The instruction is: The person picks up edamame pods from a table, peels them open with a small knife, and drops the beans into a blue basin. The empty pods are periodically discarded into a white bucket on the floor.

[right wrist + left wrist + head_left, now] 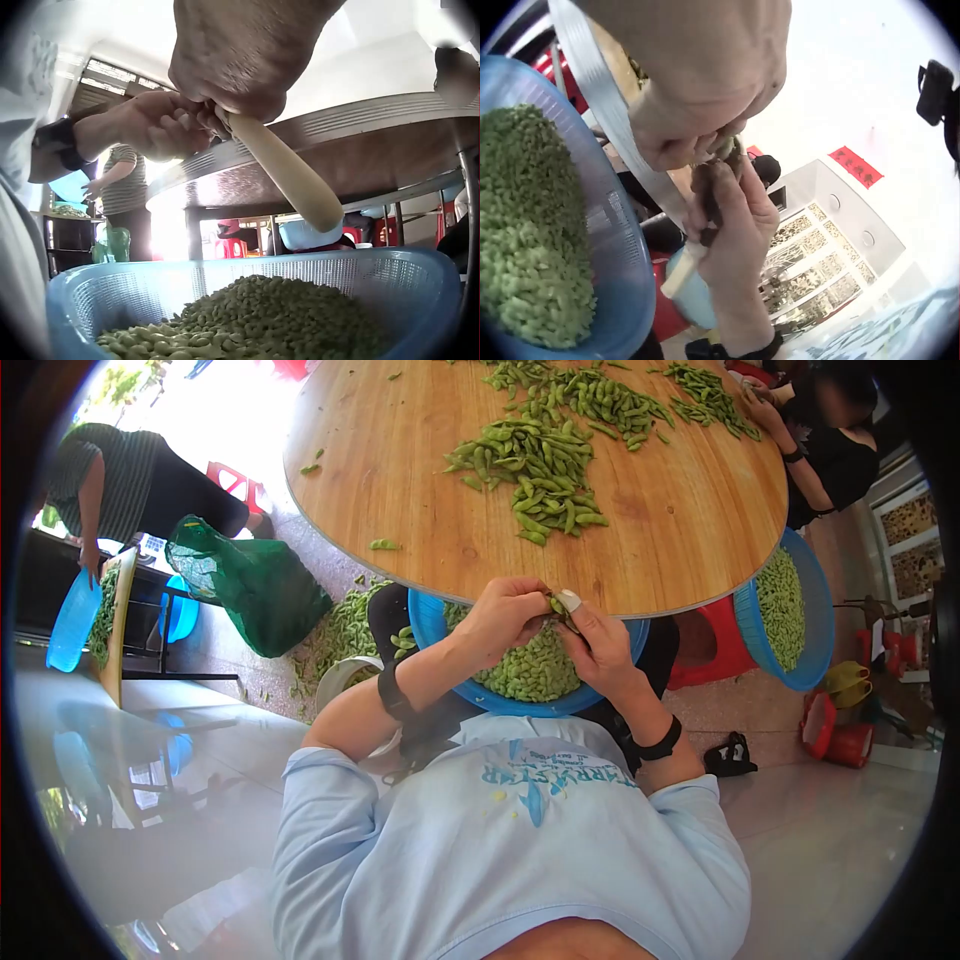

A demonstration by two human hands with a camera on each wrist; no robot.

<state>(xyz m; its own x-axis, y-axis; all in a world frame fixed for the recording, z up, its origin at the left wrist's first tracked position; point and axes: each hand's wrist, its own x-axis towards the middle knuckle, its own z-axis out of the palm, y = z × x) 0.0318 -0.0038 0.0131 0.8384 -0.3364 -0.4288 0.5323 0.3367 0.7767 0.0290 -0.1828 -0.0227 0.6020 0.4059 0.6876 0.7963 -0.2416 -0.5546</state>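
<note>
Over a blue basin [425, 622] of shelled green soybeans [530, 672], my two hands meet at the table's near edge. My left hand [500, 622] pinches an edamame pod [557, 606] from one side. On the other side my right hand [597, 645] grips the same pod, a white cover [569, 600] on its thumb tip. A pale, round-ended tube [292, 180] sticks out from the right hand in the right wrist view. The fingers partly hide the pod.
Heaps of edamame pods [540, 460] lie on the round wooden table [400, 480]. A second blue basin of beans [822, 650] stands to the right. At left are a green sack [245, 585], scattered pods on the floor and a standing person [120, 485]. Another person [825, 445] sits at the table.
</note>
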